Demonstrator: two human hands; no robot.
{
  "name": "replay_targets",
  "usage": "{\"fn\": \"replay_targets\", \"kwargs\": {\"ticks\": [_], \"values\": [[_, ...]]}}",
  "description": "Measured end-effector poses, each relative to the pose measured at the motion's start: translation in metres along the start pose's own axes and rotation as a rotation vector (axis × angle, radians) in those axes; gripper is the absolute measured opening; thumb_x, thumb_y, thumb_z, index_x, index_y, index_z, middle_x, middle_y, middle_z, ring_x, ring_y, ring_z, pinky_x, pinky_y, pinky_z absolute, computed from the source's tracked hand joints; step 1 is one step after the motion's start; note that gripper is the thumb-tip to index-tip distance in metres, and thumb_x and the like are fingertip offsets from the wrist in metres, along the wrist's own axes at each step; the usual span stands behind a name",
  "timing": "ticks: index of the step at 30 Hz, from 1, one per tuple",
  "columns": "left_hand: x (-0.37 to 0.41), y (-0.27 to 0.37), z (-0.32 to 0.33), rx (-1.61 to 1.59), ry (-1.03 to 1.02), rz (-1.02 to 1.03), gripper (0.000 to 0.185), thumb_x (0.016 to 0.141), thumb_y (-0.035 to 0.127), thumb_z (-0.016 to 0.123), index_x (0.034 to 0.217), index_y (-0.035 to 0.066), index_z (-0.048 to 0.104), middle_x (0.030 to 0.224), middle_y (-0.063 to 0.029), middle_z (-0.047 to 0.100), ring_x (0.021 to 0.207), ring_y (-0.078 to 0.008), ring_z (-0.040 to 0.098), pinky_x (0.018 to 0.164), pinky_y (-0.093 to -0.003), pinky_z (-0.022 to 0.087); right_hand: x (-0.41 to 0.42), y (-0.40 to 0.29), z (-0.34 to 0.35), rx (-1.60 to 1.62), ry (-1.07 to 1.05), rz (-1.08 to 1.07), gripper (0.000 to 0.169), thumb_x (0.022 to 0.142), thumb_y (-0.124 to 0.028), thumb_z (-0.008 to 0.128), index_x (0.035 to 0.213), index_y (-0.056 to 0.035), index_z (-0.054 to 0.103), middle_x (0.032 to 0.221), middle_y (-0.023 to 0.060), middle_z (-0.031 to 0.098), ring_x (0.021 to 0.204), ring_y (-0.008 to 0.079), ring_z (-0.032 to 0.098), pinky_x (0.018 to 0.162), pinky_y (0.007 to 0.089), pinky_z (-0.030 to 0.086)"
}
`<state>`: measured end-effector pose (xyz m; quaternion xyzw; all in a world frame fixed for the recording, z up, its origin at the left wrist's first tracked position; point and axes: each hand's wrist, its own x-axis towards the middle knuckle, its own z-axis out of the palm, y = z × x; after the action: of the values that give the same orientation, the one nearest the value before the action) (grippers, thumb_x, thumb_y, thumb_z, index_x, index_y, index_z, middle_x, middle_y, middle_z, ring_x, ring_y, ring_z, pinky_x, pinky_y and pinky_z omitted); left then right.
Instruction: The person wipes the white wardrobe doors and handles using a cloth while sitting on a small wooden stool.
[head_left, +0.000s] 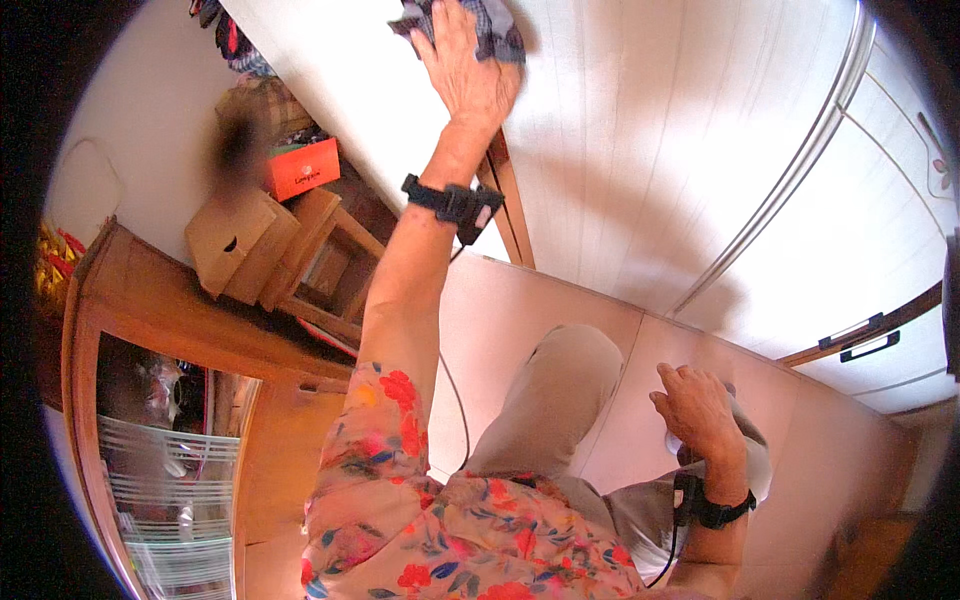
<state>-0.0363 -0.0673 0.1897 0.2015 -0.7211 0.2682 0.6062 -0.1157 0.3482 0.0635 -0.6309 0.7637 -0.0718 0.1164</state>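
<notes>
My left hand (472, 82) is raised at the top of the view, with its fingers spread over a dark patterned cloth (501, 30). It holds the cloth flat against a bright white panel (352, 56). Beside it on the right is a white grained panel (592, 150), where a shadow falls. My right hand (697, 409) hangs low near my bent knee, its fingers loosely curved and nothing seen in them. Both wrists wear black straps with small cabled devices.
On the left stand a wooden cabinet (292, 435) with a glass front, a cardboard box (240, 240), a wooden frame-like piece (330, 262) and an orange box (304, 169). Pinkish floor tiles (525, 300) lie below. White drawers with dark handles (870, 346) are at right.
</notes>
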Motion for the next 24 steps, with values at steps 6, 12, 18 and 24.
{"fn": "replay_targets", "kwargs": {"ticks": [6, 12, 18, 24], "values": [[0.05, 0.053, -0.005, -0.104, 0.009, 0.09, 0.063, 0.081, 0.023, 0.057, 0.133, -0.006, 0.035, 0.142, -0.0232, 0.031, 0.134, -0.0386, 0.023, 0.105, -0.0594, 0.015, 0.005, 0.006, 0.003, -0.054, -0.021, 0.057, 0.031, 0.084, -0.028, 0.057, 0.104, -0.0038, 0.055, 0.088, 0.016, 0.061, 0.084, 0.0344, 0.06, 0.075, 0.0444, 0.045], [0.158, 0.101, 0.003, -0.17, 0.235, 0.112, 0.061, 0.08, 0.028, 0.062, 0.133, 0.006, 0.041, 0.141, -0.0212, 0.034, 0.13, -0.038, 0.031, 0.103, -0.0607, 0.018, 0.009, 0.004, 0.006, 0.009, -0.096, 0.05, 0.031, 0.085, -0.029, 0.055, 0.1, -0.002, 0.057, 0.091, 0.0186, 0.062, 0.086, 0.0359, 0.06, 0.078, 0.0447, 0.046], [0.089, 0.209, 0.003, -0.319, 0.034, 0.597, 0.047, 0.081, 0.026, 0.059, 0.125, 0.01, 0.05, 0.134, -0.017, 0.044, 0.126, -0.0337, 0.037, 0.104, -0.058, 0.02, 0.009, 0.006, 0.0, 0.004, -0.014, 0.081, 0.027, 0.085, -0.028, 0.056, 0.095, -0.0024, 0.059, 0.091, 0.0191, 0.062, 0.086, 0.0364, 0.06, 0.075, 0.0452, 0.047], [-0.049, 0.2, -0.014, -0.304, -0.402, 0.91, 0.04, 0.083, 0.022, 0.059, 0.123, 0.026, 0.054, 0.137, 0.0042, 0.044, 0.129, -0.0131, 0.036, 0.11, -0.0458, 0.019, 0.018, -0.004, 0.0, -0.023, -0.116, 0.039, 0.028, 0.085, -0.027, 0.057, 0.1, -0.003, 0.057, 0.09, 0.0186, 0.062, 0.086, 0.0359, 0.061, 0.073, 0.0451, 0.048]]}}
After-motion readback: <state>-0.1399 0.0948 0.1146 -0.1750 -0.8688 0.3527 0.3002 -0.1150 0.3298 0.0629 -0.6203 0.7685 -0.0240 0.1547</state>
